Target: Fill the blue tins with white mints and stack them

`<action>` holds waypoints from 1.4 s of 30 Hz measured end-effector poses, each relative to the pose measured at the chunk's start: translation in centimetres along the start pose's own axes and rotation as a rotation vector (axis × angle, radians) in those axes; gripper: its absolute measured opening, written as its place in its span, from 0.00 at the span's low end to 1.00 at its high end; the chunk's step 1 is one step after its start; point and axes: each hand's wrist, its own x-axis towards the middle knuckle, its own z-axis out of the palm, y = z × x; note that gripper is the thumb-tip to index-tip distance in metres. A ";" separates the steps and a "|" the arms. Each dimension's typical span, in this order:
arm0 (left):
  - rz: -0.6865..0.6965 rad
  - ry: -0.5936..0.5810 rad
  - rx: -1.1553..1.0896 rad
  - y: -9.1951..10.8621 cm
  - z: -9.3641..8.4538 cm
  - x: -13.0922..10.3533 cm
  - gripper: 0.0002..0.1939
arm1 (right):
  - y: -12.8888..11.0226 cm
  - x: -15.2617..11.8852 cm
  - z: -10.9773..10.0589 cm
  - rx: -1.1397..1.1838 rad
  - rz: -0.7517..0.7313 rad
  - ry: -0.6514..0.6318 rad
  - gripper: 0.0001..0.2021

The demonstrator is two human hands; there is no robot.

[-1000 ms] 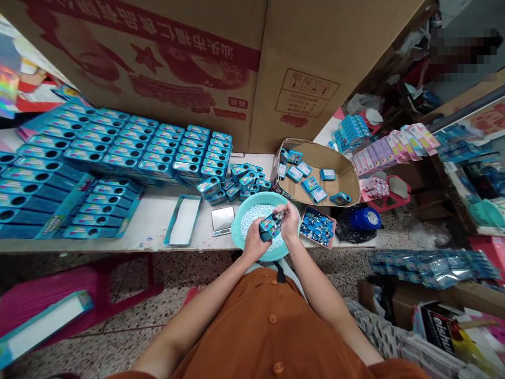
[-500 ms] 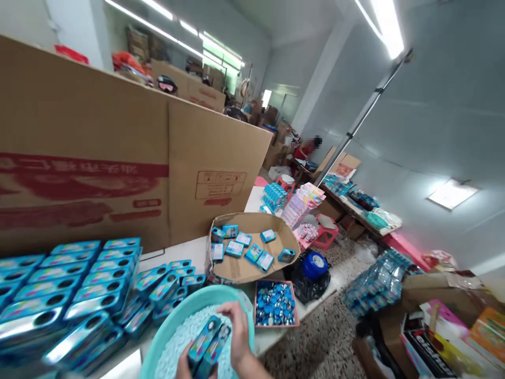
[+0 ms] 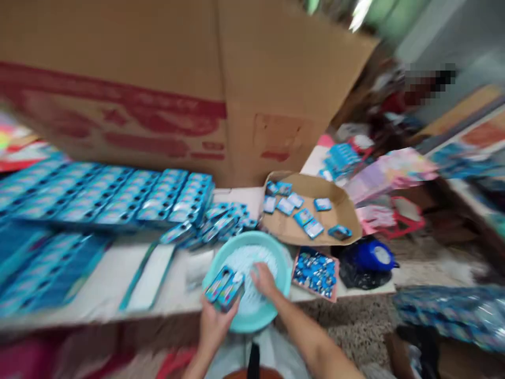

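My left hand is closed around a pair of small blue printed boxes, held side by side over the near left rim of a turquoise basin. At the round hole of the right box there is something white. Many small whitish pieces fill the basin. My right hand is down at these pieces, fingers pointing into them. Its fingertips are blurred, and whether they grip a piece cannot be seen.
Stacked blue boxes line the left of the table, with a loose pile beside them. A cut-down cardboard tray holds several boxes. A pink-rimmed box of blue and silver caps adjoins the basin. Tall cardboard stands behind.
The view has tipped down and turned left. My right hand has left the tops of the two boxes and gone down into the basin. My left hand still holds both boxes.
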 end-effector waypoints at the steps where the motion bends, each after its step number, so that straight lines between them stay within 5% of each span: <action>1: 0.003 0.009 0.013 -0.5 -0.3 -0.6 0.34 | -0.2 1.0 0.7 -0.014 -0.065 -0.043 0.19; 6: 0.108 0.083 0.067 -2.2 -0.7 -1.9 0.41 | -0.3 2.7 5.5 -0.009 -0.233 -0.182 0.26; 12: 0.114 0.080 0.106 -3.0 -0.3 -1.9 0.43 | 0.6 -0.4 5.6 0.062 -0.351 -0.438 0.22; 16: 0.101 0.068 0.109 -3.2 -0.3 -1.7 0.44 | 0.4 -1.8 4.9 0.090 -0.167 -0.545 0.13; 20: 0.178 0.074 0.147 -3.1 -0.7 -1.2 0.45 | -0.9 -1.6 3.9 0.393 0.227 -0.577 0.15; 23: 0.263 0.061 0.154 -3.1 -1.1 -0.6 0.46 | -2.4 -0.4 1.9 0.888 0.597 -0.526 0.18; 26: 0.307 0.007 0.153 -3.0 -1.6 0.1 0.46 | -4.6 0.9 -1.3 1.325 0.785 -0.481 0.15; 33: 0.438 -0.248 0.067 -2.6 -3.4 2.0 0.44 | -12.7 1.5 -7.6 1.826 0.567 -0.096 0.07; 37: 0.566 -0.447 -0.002 -1.8 -4.0 3.5 0.42 | -16.4 0.4 -8.1 1.764 0.480 0.088 0.09; 42: 0.693 -0.595 -0.021 -1.3 -4.7 5.2 0.42 | -18.0 -0.9 -7.2 1.631 0.436 0.318 0.16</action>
